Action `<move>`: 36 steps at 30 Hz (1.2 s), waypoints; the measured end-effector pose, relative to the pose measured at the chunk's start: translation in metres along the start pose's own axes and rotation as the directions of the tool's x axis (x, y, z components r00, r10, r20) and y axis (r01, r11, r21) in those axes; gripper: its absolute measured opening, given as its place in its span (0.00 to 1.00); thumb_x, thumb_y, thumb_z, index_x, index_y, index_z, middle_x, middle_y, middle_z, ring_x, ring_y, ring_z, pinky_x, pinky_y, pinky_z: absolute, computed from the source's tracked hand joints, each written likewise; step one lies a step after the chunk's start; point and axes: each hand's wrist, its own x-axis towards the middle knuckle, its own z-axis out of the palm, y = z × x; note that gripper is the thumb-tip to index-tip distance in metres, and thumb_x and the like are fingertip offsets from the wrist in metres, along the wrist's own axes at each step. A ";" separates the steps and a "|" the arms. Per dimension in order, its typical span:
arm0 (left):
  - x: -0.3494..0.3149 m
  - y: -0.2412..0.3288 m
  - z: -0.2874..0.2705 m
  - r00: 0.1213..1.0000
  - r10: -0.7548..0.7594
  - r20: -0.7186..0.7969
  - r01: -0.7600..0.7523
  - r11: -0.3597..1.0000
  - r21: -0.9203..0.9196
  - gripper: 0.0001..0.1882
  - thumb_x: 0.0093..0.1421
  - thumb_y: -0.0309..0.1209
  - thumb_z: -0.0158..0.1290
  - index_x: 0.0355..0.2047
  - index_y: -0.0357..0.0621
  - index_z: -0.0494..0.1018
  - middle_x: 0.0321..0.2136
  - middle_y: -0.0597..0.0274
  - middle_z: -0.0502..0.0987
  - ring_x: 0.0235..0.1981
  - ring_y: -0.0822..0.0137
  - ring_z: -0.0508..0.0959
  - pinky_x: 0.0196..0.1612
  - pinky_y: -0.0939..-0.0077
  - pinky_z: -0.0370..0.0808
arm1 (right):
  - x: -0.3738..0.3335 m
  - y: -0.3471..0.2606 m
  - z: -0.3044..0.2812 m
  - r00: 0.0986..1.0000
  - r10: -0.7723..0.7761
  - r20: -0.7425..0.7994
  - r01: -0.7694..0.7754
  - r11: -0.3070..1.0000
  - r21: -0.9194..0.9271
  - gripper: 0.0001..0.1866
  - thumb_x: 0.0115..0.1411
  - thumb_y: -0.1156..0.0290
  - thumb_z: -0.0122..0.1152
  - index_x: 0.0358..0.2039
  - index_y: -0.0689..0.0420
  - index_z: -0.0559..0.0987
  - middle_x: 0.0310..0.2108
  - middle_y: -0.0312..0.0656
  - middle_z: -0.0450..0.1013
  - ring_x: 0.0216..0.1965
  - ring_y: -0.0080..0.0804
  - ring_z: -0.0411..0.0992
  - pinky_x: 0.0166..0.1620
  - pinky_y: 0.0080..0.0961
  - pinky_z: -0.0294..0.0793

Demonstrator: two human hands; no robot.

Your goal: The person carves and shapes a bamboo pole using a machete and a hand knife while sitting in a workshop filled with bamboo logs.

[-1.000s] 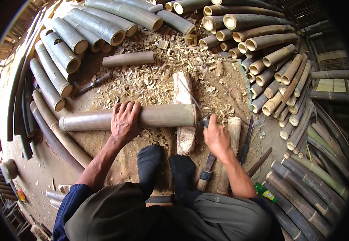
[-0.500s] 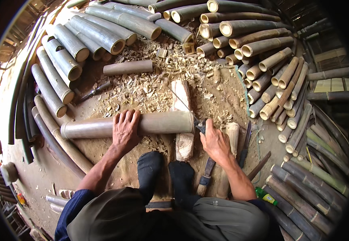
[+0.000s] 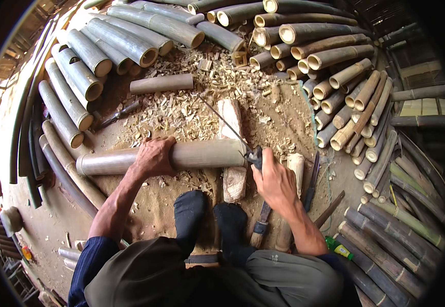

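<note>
A thick bamboo tube (image 3: 207, 155) lies crosswise in front of me, its right end over a pale, rough wooden block (image 3: 234, 185). My left hand (image 3: 153, 156) is wrapped over the tube left of its middle. At the tube's right end, my right hand (image 3: 275, 179) is closed round the dark handle of a long, thin-bladed knife (image 3: 226, 123). The blade slants up and to the left, across the block's far part. My fingers hide most of the handle, and I cannot tell whether the blade touches the tube's rim.
Beyond the block lie wood chips (image 3: 181, 110) and a short bamboo piece (image 3: 162, 83). Cut bamboo tubes (image 3: 125, 41) line the far left; stacked bamboo (image 3: 335, 56) fills the right. Beside my feet lie a frayed-handled tool (image 3: 260, 225) and a dark blade (image 3: 312, 181).
My left hand has shifted slightly left along the tube, its fingers now curled tighter over it. The knife's blade has swung, showing longer toward the upper left. The tube has barely moved.
</note>
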 end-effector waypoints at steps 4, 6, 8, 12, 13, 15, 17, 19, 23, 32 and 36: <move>-0.001 0.001 0.000 0.999 0.014 -0.046 -0.014 1.000 -0.010 0.37 0.32 0.42 0.75 0.46 0.45 0.77 0.40 0.52 0.82 0.46 0.49 0.82 0.54 0.49 0.75 | -0.005 -0.020 -0.022 0.921 -0.282 -0.269 0.307 0.950 0.053 0.17 0.61 0.79 0.67 0.44 0.64 0.67 0.28 0.57 0.76 0.25 0.51 0.80 0.27 0.43 0.82; -0.001 0.002 0.001 0.998 0.024 -0.056 -0.022 0.999 0.023 0.38 0.32 0.41 0.75 0.46 0.45 0.77 0.40 0.52 0.82 0.45 0.48 0.82 0.53 0.49 0.76 | -0.003 0.014 0.008 0.971 -0.191 -0.144 0.189 0.982 -0.028 0.12 0.64 0.79 0.62 0.42 0.63 0.67 0.23 0.53 0.76 0.20 0.45 0.78 0.24 0.43 0.81; 0.004 0.008 0.001 1.000 0.004 0.022 -0.004 1.000 -0.010 0.38 0.32 0.41 0.75 0.47 0.45 0.76 0.40 0.51 0.82 0.46 0.48 0.82 0.53 0.50 0.76 | 0.001 0.059 0.036 0.960 0.207 0.187 -0.174 0.968 -0.180 0.10 0.66 0.78 0.59 0.42 0.64 0.67 0.20 0.50 0.75 0.17 0.42 0.76 0.22 0.43 0.79; 0.004 0.004 -0.005 1.000 0.019 0.016 -0.021 0.997 0.072 0.38 0.32 0.40 0.75 0.47 0.45 0.76 0.41 0.51 0.82 0.48 0.48 0.81 0.54 0.51 0.75 | -0.001 0.033 0.012 0.966 0.206 0.156 -0.189 0.975 -0.117 0.11 0.69 0.74 0.59 0.42 0.62 0.66 0.23 0.55 0.77 0.18 0.45 0.77 0.21 0.42 0.79; 0.003 0.005 -0.005 0.998 0.049 -0.037 -0.045 0.994 0.096 0.39 0.33 0.39 0.74 0.48 0.44 0.75 0.43 0.51 0.80 0.49 0.49 0.80 0.57 0.51 0.74 | -0.003 0.021 0.002 0.992 0.107 0.062 -0.105 0.994 -0.032 0.13 0.69 0.72 0.60 0.43 0.63 0.66 0.24 0.56 0.77 0.21 0.48 0.78 0.23 0.42 0.79; 0.001 0.007 0.004 0.991 0.065 -0.116 -0.052 0.992 0.116 0.38 0.33 0.38 0.74 0.48 0.44 0.74 0.44 0.52 0.80 0.50 0.49 0.80 0.58 0.51 0.73 | -0.014 -0.001 -0.014 0.998 0.007 -0.058 0.000 0.994 0.113 0.15 0.68 0.71 0.63 0.45 0.66 0.68 0.27 0.57 0.76 0.26 0.52 0.81 0.28 0.44 0.80; -0.004 0.009 0.008 0.981 0.074 -0.180 -0.054 0.993 0.109 0.38 0.34 0.37 0.74 0.48 0.45 0.73 0.44 0.53 0.78 0.52 0.50 0.78 0.60 0.52 0.71 | -0.020 -0.014 -0.025 0.976 -0.110 -0.190 0.140 0.978 0.153 0.14 0.68 0.71 0.64 0.44 0.65 0.69 0.27 0.56 0.76 0.26 0.51 0.81 0.28 0.44 0.79; -0.005 0.010 0.010 0.974 0.081 -0.213 -0.058 0.992 0.110 0.37 0.34 0.37 0.74 0.47 0.45 0.73 0.44 0.54 0.78 0.52 0.51 0.78 0.60 0.52 0.71 | -0.017 -0.018 -0.024 0.866 -0.283 -0.411 0.363 0.923 0.129 0.11 0.68 0.72 0.63 0.41 0.64 0.71 0.26 0.51 0.77 0.23 0.46 0.80 0.25 0.41 0.79; -0.003 0.014 0.013 0.963 0.091 -0.252 -0.063 0.991 0.119 0.36 0.35 0.36 0.73 0.47 0.46 0.74 0.44 0.55 0.78 0.53 0.51 0.78 0.59 0.52 0.71 | -0.007 0.035 0.028 0.990 0.113 0.087 -0.110 0.993 -0.046 0.11 0.68 0.75 0.62 0.42 0.63 0.68 0.26 0.52 0.79 0.21 0.42 0.80 0.22 0.36 0.79; -0.007 0.006 0.020 0.958 0.066 -0.280 -0.027 0.990 0.140 0.35 0.36 0.36 0.73 0.48 0.46 0.74 0.44 0.55 0.78 0.51 0.51 0.78 0.58 0.52 0.71 | -0.016 -0.010 -0.009 0.912 -0.245 -0.328 0.302 0.944 0.132 0.11 0.66 0.77 0.62 0.42 0.65 0.68 0.26 0.53 0.77 0.22 0.42 0.79 0.21 0.36 0.79; -0.006 0.013 0.019 0.956 0.079 -0.281 -0.045 0.991 0.125 0.36 0.35 0.36 0.73 0.48 0.46 0.74 0.44 0.56 0.78 0.51 0.52 0.78 0.58 0.51 0.72 | 0.004 0.031 0.031 0.994 0.094 0.062 -0.090 0.993 -0.071 0.12 0.67 0.77 0.60 0.44 0.65 0.66 0.21 0.53 0.76 0.21 0.46 0.80 0.22 0.41 0.79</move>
